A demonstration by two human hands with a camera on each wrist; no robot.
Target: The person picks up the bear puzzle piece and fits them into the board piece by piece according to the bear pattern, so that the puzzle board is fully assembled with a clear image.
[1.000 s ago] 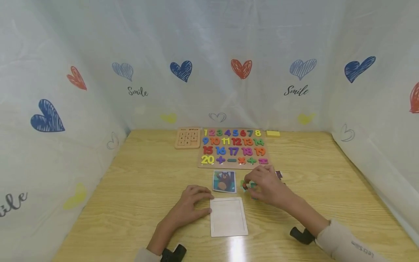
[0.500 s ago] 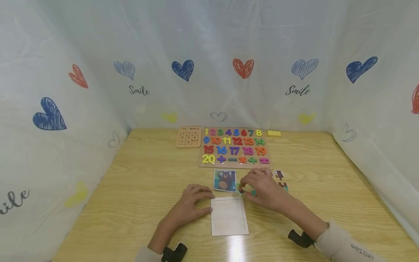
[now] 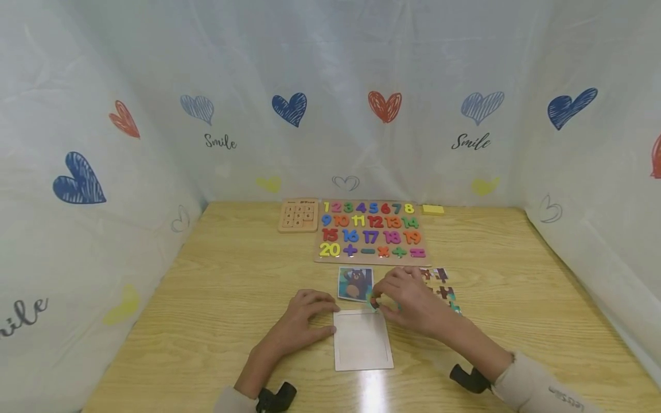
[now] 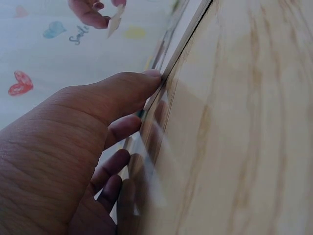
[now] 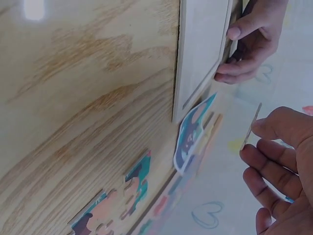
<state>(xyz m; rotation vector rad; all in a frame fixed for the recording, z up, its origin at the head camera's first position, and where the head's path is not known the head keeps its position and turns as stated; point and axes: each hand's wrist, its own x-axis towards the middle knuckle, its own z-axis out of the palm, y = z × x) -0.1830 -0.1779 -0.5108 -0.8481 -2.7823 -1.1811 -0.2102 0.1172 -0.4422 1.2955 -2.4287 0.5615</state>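
Note:
My right hand [image 3: 410, 301] pinches a thin jigsaw piece [image 5: 251, 126] between thumb and fingertips, its flat face seen almost edge-on in the right wrist view. In the head view the hand is just beyond the far right corner of a pale wooden puzzle tray [image 3: 363, 343] with a raised rim. At that tray's left edge rests my left hand [image 3: 302, 321], thumb and fingertips touching the rim, fingers loosely bent. A square bear picture card [image 3: 355, 284] lies behind the tray. Several loose jigsaw pieces [image 3: 445, 292] lie to the right, partly hidden by my right hand.
A board of colourful numbers [image 3: 370, 234] lies farther back. To its left is a wooden sliding number puzzle [image 3: 299, 216], and to its right a small yellow block [image 3: 432, 210]. White curtains with printed hearts [image 3: 289, 109] enclose the table's back and sides.
My right hand has moved left, away from the loose pieces and toward the tray's far corner, carrying the jigsaw piece. More loose pieces show behind it. My left hand stays at the tray's edge.

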